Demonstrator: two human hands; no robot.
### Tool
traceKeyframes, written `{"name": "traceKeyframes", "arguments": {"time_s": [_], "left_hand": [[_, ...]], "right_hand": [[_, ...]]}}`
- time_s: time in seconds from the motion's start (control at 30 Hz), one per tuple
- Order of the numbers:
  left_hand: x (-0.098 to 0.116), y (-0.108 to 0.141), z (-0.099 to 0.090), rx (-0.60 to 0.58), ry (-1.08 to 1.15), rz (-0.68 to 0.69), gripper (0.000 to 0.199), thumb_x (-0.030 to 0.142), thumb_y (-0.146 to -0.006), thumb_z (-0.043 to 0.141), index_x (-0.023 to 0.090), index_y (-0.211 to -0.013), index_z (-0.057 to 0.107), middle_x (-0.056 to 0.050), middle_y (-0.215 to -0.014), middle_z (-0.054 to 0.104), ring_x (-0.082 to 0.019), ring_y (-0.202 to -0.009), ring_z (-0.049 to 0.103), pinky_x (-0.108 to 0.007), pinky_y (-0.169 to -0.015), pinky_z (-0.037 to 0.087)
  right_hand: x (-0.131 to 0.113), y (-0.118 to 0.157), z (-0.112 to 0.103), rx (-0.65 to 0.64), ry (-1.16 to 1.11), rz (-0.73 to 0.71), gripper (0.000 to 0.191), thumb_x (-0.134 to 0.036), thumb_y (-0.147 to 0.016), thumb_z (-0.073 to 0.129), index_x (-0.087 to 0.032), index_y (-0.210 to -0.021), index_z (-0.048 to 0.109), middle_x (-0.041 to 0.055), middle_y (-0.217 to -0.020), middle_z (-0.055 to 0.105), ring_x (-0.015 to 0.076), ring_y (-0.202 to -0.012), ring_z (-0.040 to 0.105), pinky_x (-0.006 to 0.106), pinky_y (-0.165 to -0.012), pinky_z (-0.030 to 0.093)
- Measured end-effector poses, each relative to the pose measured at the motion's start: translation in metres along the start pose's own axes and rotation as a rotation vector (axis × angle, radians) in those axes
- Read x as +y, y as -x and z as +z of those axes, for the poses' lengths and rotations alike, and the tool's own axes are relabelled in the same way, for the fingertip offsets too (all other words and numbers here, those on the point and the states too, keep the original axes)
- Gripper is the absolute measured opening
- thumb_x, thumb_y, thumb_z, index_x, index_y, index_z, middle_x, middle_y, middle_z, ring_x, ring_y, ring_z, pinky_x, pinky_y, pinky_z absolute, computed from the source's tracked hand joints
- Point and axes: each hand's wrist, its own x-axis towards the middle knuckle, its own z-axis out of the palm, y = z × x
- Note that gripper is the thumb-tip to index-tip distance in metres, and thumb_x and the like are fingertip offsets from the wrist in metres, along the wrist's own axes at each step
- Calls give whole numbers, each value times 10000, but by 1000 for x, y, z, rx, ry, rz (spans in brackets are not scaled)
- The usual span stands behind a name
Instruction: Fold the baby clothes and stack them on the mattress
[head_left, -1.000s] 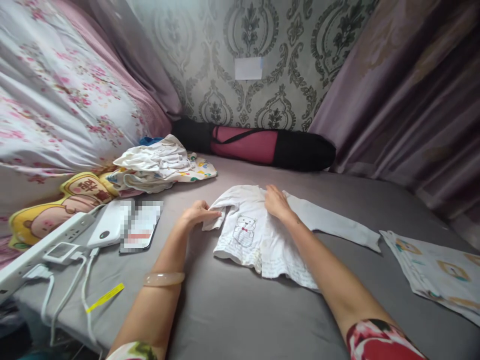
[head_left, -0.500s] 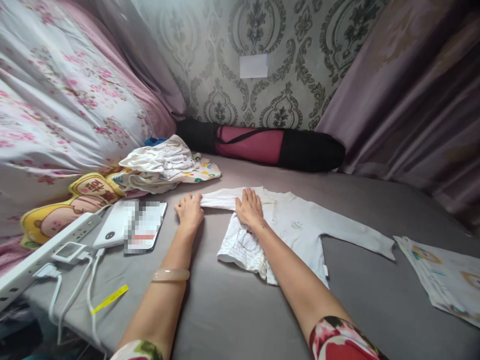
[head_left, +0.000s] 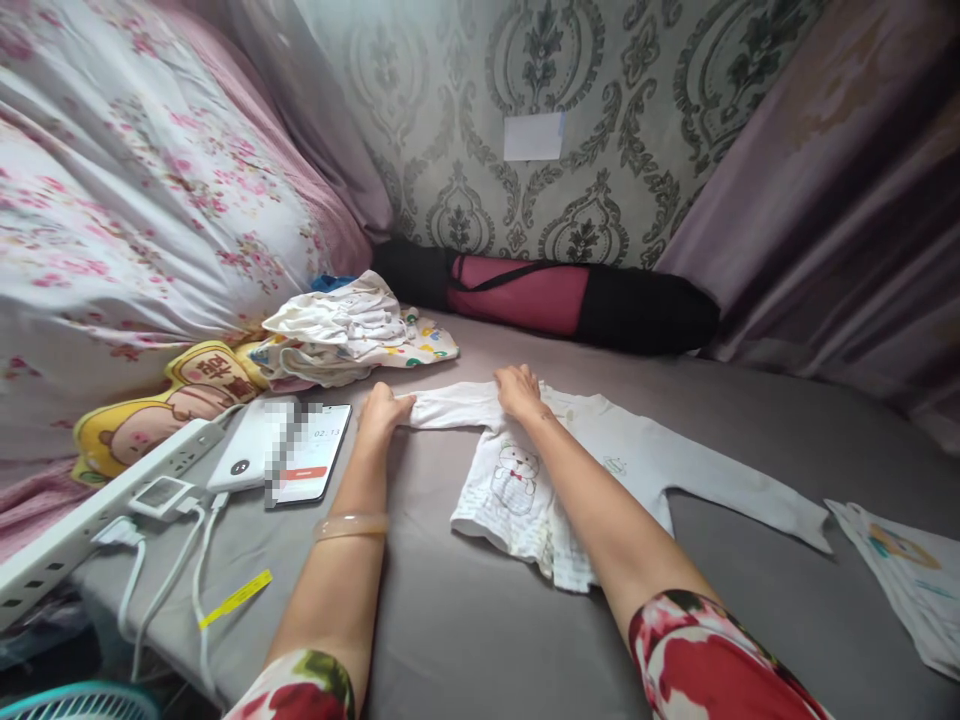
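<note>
A small white long-sleeved shirt [head_left: 634, 450] lies spread on the grey sheet, its front panel folded open so that a printed bear shows. My left hand [head_left: 384, 410] is closed on the cuff of the left-hand sleeve, which stretches out sideways. At the shoulder end of that same sleeve, my right hand [head_left: 519, 390] has its fingers curled down and closed on the fabric; its fingertips are partly hidden. The other sleeve runs out to the right, untouched. My right forearm covers part of the shirt's middle.
A heap of crumpled clothes [head_left: 337, 325] lies behind my left hand. Beside my left forearm are a phone [head_left: 319, 455], a white power bank [head_left: 251, 450] and a power strip [head_left: 112, 510] with cables. Folded clothing [head_left: 900, 570] sits at right; a black-and-pink long bag [head_left: 517, 295] lies along the wall.
My right hand, flat on the sleeve before, has moved up to the shoulder and curled its fingers. My left hand still holds the cuff. The view has shifted slightly left.
</note>
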Motion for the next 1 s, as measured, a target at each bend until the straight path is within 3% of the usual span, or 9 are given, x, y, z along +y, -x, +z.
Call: {"name": "traceKeyframes", "arguments": {"time_s": [0.1, 0.2, 0.4, 0.63, 0.8, 1.0], "left_hand": [[0, 0, 2, -95, 26, -53, 294, 464, -661, 653, 194, -763, 595, -67, -750, 667, -254, -794, 640, -280, -627, 422], [-2, -4, 3, -162, 187, -20, 239, 411, -631, 663, 196, -648, 559, 13, -543, 533, -181, -601, 554, -249, -544, 370], [0, -18, 12, 86, 561, 30, 223, 380, -737, 556, 175, -825, 550, 38, -634, 513, -119, -582, 487, -209, -550, 386], [9, -15, 14, 279, 261, 115, 238, 403, -855, 491, 227, -990, 577, -35, -865, 657, -206, -845, 614, -266, -730, 434], [6, -11, 10, 157, -17, 47, 274, 453, -862, 486, 253, -1006, 605, -114, -1003, 692, -326, -1010, 619, -355, -773, 437], [4, -11, 12, 111, -115, -35, 356, 478, -853, 480, 202, -1029, 621, -191, -1099, 673, -370, -1057, 611, -406, -791, 452]], "right_hand": [[3, -5, 8, 10, 6, 0, 358, -190, -938, 389, -209, -1193, 639, 109, -1243, 586, 289, -1199, 432, 381, -972, 328], [6, -6, 14, 22, -16, 31, 311, -263, -944, 435, -219, -1163, 650, 103, -1221, 587, 281, -1168, 449, 368, -959, 336], [6, -3, 28, 158, -143, 137, 273, -270, -945, 437, -231, -1108, 652, 96, -1165, 606, 259, -1093, 497, 347, -911, 366], [7, -6, 37, 273, -179, 117, 229, -247, -950, 432, -217, -1036, 642, 93, -1093, 597, 234, -1040, 537, 318, -882, 376], [7, -8, 39, 350, -200, 156, 187, -279, -938, 486, -191, -1072, 583, 106, -1160, 527, 200, -890, 581, 296, -765, 396], [1, -5, 36, 270, -112, 95, 249, -217, -970, 384, -186, -1022, 625, 117, -1060, 605, 253, -1003, 528, 342, -842, 390]]}}
